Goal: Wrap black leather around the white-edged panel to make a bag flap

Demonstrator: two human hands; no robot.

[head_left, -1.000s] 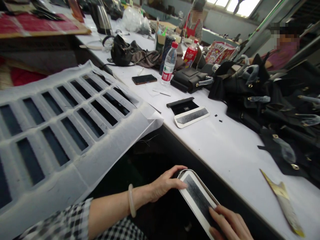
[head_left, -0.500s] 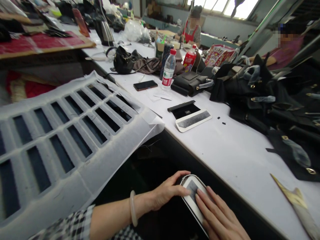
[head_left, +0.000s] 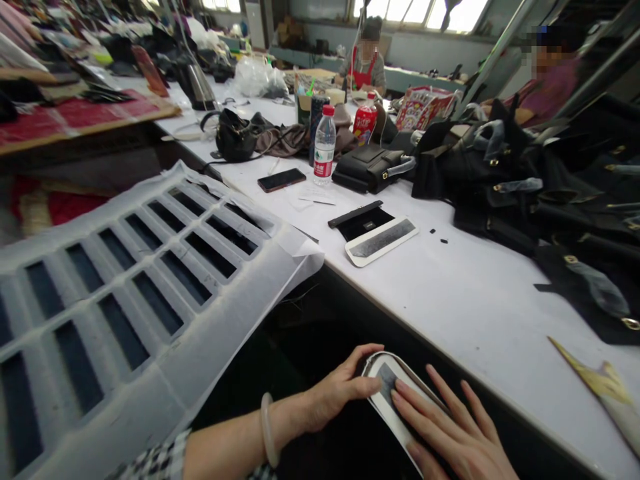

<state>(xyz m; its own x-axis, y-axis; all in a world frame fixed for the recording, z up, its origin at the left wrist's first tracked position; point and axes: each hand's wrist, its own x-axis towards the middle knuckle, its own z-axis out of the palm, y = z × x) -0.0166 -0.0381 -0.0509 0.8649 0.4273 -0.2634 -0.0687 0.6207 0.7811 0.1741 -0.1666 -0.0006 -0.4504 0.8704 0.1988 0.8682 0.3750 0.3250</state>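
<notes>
Below the table edge, left hand [head_left: 340, 390] fingers grip a white panel [head_left: 387, 400], half-hidden under flat right hand [head_left: 450, 433].

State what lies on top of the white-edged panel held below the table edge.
The right hand lies flat on the white-edged panel, fingers spread; the left hand grips its near end. The panel's far part is covered.

- I see a long white worktable [head_left: 450, 293] running from the near right to the far left.
- Far along it sit a water bottle [head_left: 324, 143], a phone [head_left: 281, 179] and a heap of black bags [head_left: 525, 180].
- On the near left lies a white sheet with rows of slots [head_left: 125, 280].
- A red-topped bench [head_left: 85, 117] stands at the far left.
- Bright windows [head_left: 415, 8] line the far wall, and daylight comes in from there.
- Two people sit at the far benches.
</notes>
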